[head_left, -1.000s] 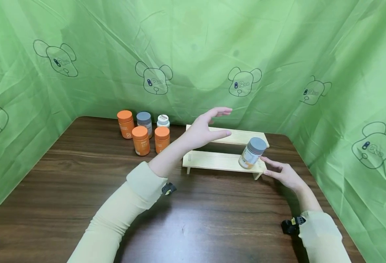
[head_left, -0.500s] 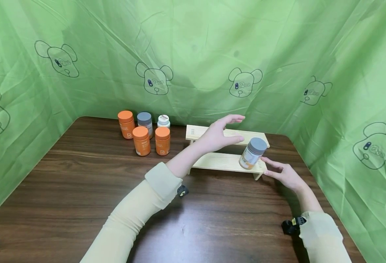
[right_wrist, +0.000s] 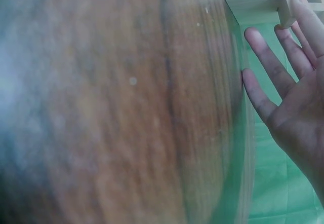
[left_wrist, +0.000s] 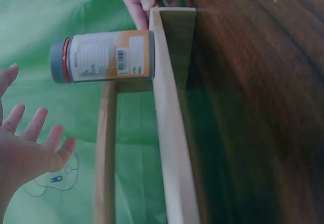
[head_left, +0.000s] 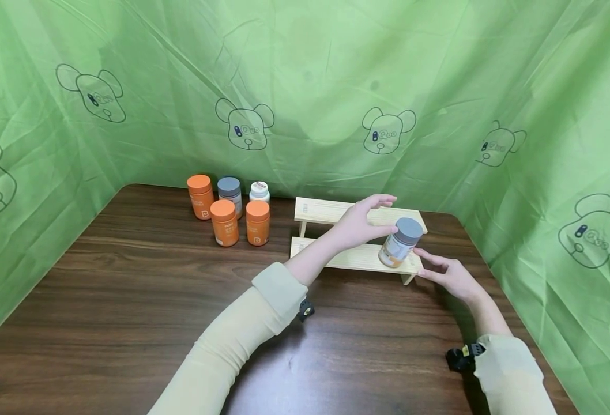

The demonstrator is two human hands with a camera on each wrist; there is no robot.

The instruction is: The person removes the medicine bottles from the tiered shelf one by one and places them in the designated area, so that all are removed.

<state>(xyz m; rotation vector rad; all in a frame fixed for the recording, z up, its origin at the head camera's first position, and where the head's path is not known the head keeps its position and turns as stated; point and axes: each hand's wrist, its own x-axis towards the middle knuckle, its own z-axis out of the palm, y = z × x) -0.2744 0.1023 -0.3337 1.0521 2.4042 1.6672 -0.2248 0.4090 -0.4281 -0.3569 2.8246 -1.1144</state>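
Observation:
A bottle with a grey lid (head_left: 400, 242) (left_wrist: 106, 57) stands on the right end of the lower step of a small two-step wooden shelf (head_left: 336, 256) (left_wrist: 169, 122). My left hand (head_left: 385, 215) (left_wrist: 30, 143) hovers just left of the bottle with fingers spread and straight, holding nothing; I cannot tell if the thumb touches the lid. My right hand (head_left: 429, 265) (right_wrist: 288, 82) lies by the shelf's right end (right_wrist: 253, 1), its straight fingers (left_wrist: 139, 1) touching the lower step's end.
Three orange bottles (head_left: 225, 222), a second grey-lidded bottle (head_left: 229, 193) and a small white one (head_left: 259, 191) stand grouped at the back left of the dark wooden table (head_left: 128, 300). Green printed cloth (head_left: 305, 86) walls in the table's back and sides.
My left hand has moved right and down across the shelf, from above its left end to beside the grey-lidded bottle. The right hand and the bottle have stayed put.

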